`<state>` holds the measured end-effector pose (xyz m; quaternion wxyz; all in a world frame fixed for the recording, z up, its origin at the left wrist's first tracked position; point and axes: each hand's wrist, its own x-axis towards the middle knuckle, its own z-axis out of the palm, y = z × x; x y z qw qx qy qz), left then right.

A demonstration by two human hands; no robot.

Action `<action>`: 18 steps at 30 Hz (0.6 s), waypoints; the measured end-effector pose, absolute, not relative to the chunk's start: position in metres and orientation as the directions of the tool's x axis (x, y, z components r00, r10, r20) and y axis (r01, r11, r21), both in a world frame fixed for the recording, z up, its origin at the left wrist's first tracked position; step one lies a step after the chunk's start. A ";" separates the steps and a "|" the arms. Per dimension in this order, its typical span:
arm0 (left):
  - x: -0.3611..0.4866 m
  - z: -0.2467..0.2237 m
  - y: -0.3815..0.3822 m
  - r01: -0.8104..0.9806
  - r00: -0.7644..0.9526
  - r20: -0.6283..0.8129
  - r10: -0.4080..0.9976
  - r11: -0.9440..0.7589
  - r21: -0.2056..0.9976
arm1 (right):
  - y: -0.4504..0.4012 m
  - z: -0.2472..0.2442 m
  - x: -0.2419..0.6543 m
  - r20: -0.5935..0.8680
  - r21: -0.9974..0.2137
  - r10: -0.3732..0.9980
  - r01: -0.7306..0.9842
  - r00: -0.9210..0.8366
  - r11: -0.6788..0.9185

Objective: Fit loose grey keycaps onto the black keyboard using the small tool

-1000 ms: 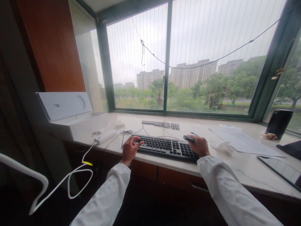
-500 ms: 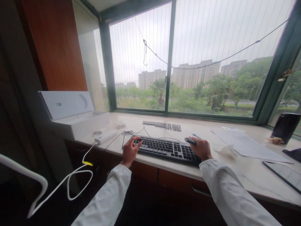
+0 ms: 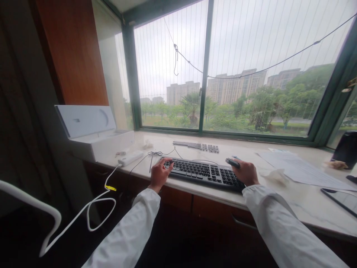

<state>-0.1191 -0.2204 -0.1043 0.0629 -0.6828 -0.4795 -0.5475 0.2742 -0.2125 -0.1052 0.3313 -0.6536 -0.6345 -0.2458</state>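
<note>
A black keyboard (image 3: 200, 172) with a grey frame lies along the front of the white countertop. My left hand (image 3: 161, 174) is at its left end, thumb and fingers closed around the corner. Over the right end is my right hand (image 3: 247, 173), its fingers wrapped round a short dark tool (image 3: 232, 162) whose kind I cannot make out. The tip of that tool points left, above the keyboard's back edge. Behind the keyboard, small grey pieces that look like keycaps (image 3: 196, 146) lie in rows. A thin black cable (image 3: 155, 153) is bundled behind my left hand.
An open white box (image 3: 111, 143) stands at the left, with a white power strip (image 3: 131, 158) before it. Papers (image 3: 304, 171), a crumpled tissue (image 3: 276, 175) and a phone-like dark slab (image 3: 341, 200) lie at the right. Windows (image 3: 170, 74) rise behind.
The whole view has shifted slightly, so everything appears a little farther right. Both hands stay at the keyboard's ends, and the dark tool is still in my right hand.
</note>
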 end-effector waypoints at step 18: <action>-0.118 -0.100 -0.224 0.697 -0.010 0.819 0.573 -0.583 0.416 | -0.213 -0.104 0.275 0.731 -0.086 0.678 0.996 0.078 -0.022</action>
